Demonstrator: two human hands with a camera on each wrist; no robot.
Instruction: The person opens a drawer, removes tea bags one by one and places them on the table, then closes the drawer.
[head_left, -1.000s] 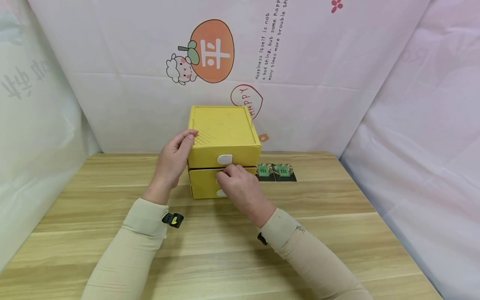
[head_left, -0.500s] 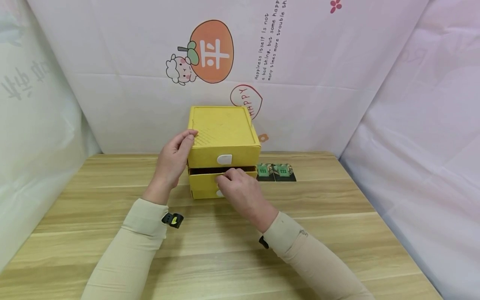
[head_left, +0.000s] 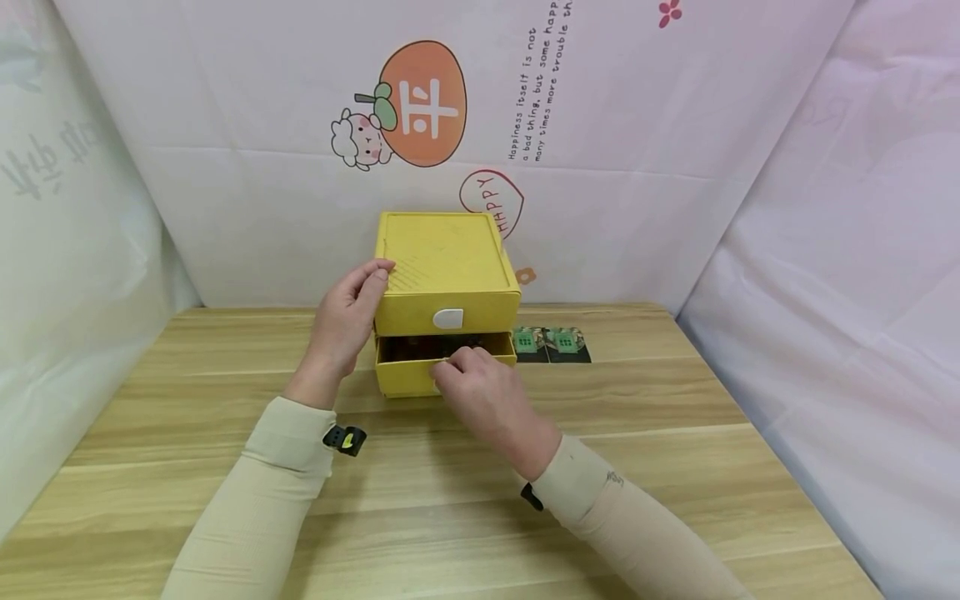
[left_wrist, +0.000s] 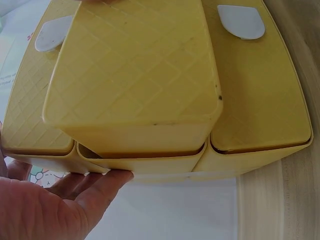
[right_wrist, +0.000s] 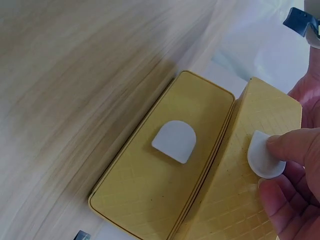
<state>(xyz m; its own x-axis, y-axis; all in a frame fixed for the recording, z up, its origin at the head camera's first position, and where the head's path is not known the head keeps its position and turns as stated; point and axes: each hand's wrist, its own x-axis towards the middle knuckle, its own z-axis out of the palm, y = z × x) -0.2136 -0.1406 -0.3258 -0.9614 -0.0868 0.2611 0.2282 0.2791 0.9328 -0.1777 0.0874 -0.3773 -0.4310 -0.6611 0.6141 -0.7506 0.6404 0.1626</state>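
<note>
A yellow drawer box (head_left: 442, 250) stands on the table, its drawers stacked and fitted with white tabs. Its middle drawer (head_left: 405, 375) is pulled part way out, and dark contents show dimly inside. My right hand (head_left: 483, 396) pinches that drawer's white tab (right_wrist: 262, 157) between thumb and fingers. My left hand (head_left: 345, 321) rests against the box's upper left edge, fingertips reaching onto the top. In the left wrist view several fairly straight fingers (left_wrist: 102, 192) touch the box's side wall. The bottom drawer (right_wrist: 165, 185) is closed, as is the top drawer (head_left: 408, 314).
Two small dark cards with green pictures (head_left: 551, 344) lie on the wooden table (head_left: 637, 467), right of the box. A printed white cloth (head_left: 262, 208) hangs close behind, and more cloth walls flank the table.
The middle drawer has slid out toward me, its gap widening from a thin slit. My right hand has moved back slightly with its tab. The left hand has stayed put.
</note>
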